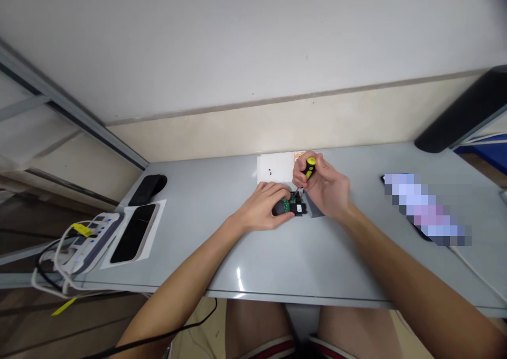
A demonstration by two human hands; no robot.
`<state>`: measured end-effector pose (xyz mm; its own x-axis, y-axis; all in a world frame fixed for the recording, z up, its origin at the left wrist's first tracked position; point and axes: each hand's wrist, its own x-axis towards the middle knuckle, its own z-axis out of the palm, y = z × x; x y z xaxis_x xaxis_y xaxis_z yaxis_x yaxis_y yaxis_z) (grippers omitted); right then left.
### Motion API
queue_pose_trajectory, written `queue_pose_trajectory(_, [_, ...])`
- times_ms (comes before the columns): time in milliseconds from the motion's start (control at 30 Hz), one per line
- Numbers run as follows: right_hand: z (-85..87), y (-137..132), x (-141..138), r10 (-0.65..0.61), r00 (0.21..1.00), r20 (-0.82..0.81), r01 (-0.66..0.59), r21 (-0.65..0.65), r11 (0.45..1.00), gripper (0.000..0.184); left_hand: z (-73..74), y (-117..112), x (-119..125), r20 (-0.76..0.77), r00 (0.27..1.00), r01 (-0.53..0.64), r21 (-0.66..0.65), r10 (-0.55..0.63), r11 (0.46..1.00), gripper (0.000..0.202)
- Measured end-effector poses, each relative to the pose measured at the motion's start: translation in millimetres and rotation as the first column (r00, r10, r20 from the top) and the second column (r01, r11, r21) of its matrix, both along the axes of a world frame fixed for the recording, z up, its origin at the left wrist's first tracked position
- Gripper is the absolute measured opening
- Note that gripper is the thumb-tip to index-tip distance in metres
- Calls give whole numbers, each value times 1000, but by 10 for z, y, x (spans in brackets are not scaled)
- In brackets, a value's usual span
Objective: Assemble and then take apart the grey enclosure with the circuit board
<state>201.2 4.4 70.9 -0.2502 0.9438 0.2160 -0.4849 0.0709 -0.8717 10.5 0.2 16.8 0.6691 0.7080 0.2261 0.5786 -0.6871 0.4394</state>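
Observation:
My right hand is wrapped round the black and yellow handle of a screwdriver, held steeply. Its thin shaft points down at an opened black device, which has a green circuit board and resembles a computer mouse. Whether the tip touches the board, I cannot tell. My left hand grips the device from the left, fingers over its far side and thumb along the near edge. A dark grey flat piece lies beside it, partly under my right hand. Behind, small dark bits rest on white paper.
To the left are a phone on a white sheet, a black case and a power strip with cables. On the right lies a device with a blurred screen, its cable trailing off. A wall closes the table's back.

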Motion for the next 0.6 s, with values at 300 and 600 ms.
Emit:
queue_pose_trajectory(300, [22, -4, 13, 2, 999, 44, -2, -13, 1000, 42, 15, 5, -8, -11, 1000, 4, -4, -4, 1000, 23])
queue_pose_trajectory(600, [20, -6, 7, -1, 1000, 26, 2, -26, 1000, 42, 24, 5, -14, 7, 1000, -9, -17, 9, 1000, 23])
